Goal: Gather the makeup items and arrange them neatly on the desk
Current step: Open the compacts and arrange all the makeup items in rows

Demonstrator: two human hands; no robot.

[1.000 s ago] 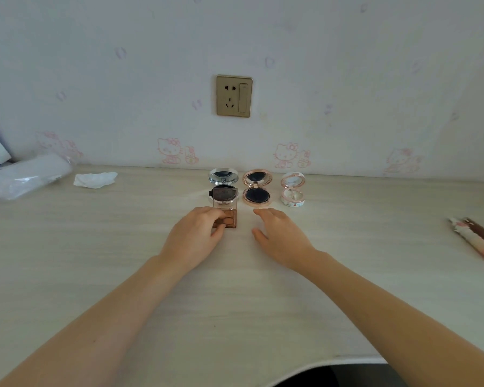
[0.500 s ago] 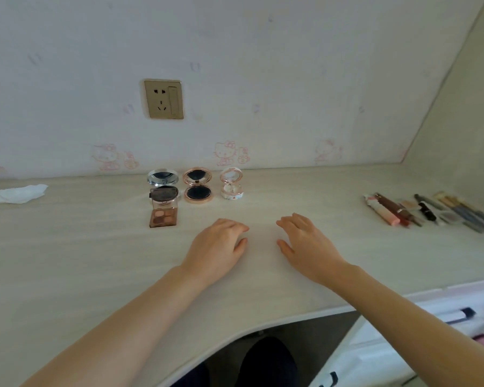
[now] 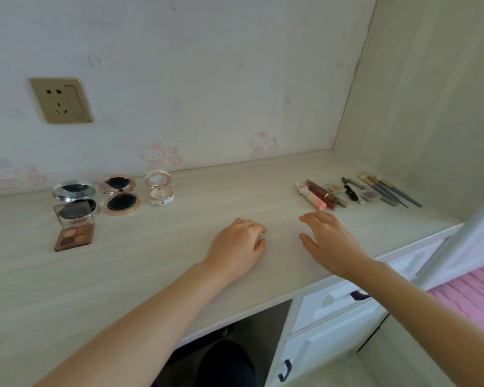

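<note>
Three open round compacts stand in a row near the wall: a silver compact [image 3: 74, 195], a rose-gold compact [image 3: 120, 194] and a small pink compact [image 3: 160, 188]. A brown eyeshadow palette [image 3: 74, 231] with a clear lid lies in front of the silver one. At the desk's right end lies a cluster of lip tubes [image 3: 317, 195], small pans and brushes [image 3: 389, 188]. My left hand [image 3: 236, 244] and my right hand [image 3: 326, 241] hover low over the desk [image 3: 179, 236] between the two groups, fingers relaxed, holding nothing. My right fingertips are close to the lip tubes.
A wall socket [image 3: 60, 100] sits above the compacts. A side panel closes the desk on the right. White drawers [image 3: 336, 311] stand below the desk's right end, with pink bedding [image 3: 475, 291] beyond. The desk's front edge curves inward near my knees.
My left hand let go of the eyeshadow palette and both hands moved right, toward the tubes and brushes. My view turned right with them.
</note>
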